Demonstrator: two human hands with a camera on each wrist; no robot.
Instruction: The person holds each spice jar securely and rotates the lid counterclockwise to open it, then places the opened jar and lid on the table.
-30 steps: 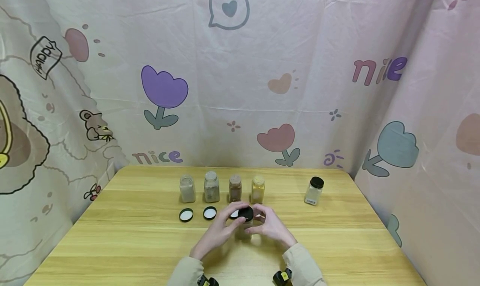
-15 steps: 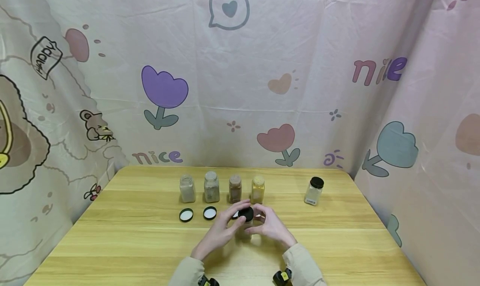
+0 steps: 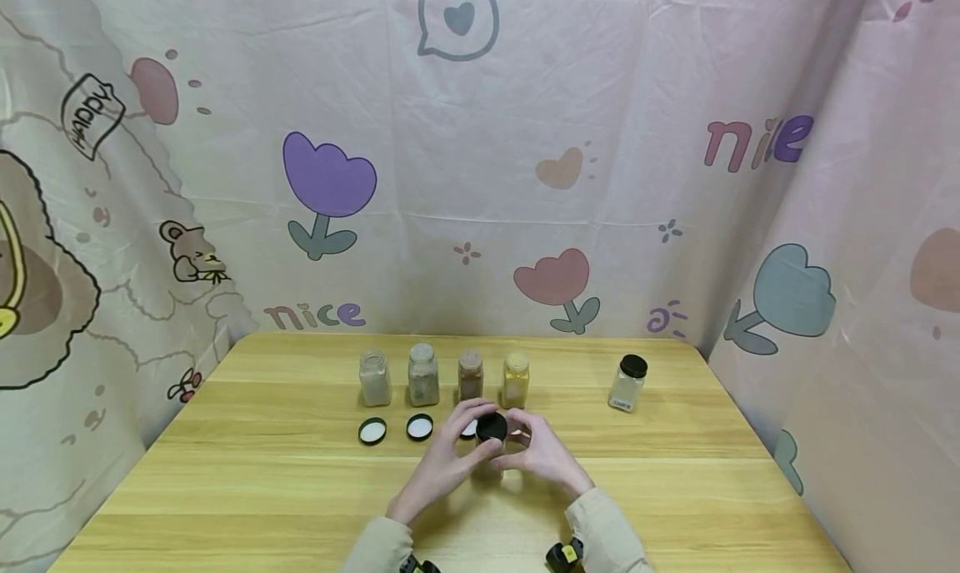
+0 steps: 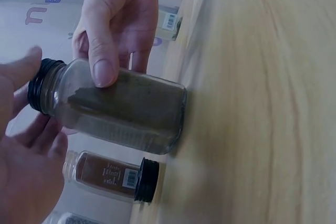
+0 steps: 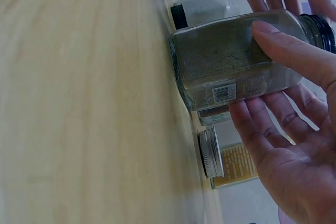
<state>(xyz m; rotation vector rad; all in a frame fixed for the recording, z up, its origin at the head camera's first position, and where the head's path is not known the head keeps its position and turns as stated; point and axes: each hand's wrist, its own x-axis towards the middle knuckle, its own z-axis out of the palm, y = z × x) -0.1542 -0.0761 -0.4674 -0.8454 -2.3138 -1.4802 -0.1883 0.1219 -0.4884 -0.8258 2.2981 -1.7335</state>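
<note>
A square glass spice jar (image 4: 121, 108) of dark greenish-brown powder stands upright at the table's front middle. Its black screw lid (image 3: 492, 427) is on the neck. My left hand (image 3: 438, 464) holds the lid from the left, thumb near its front edge and fingers round the far side. From the right, my right hand (image 3: 549, 456) grips the glass body, the thumb pressed flat on one face in the right wrist view and the fingers on the opposite side. A barcode label (image 5: 224, 93) shows low on the jar.
Behind stand open jars with pale (image 3: 375, 381), grey (image 3: 423, 381), brown (image 3: 470, 381) and yellow (image 3: 516, 383) contents. Upturned lids (image 3: 372, 431) lie before them, one partly behind my left hand. A black-capped jar (image 3: 626, 385) stands at right. A printed curtain (image 3: 450, 181) hangs behind the table.
My left hand turns slightly about the lid, its thumb shifting right along the front edge and the wrist moving a little right. The right hand and jar stay in place.
</note>
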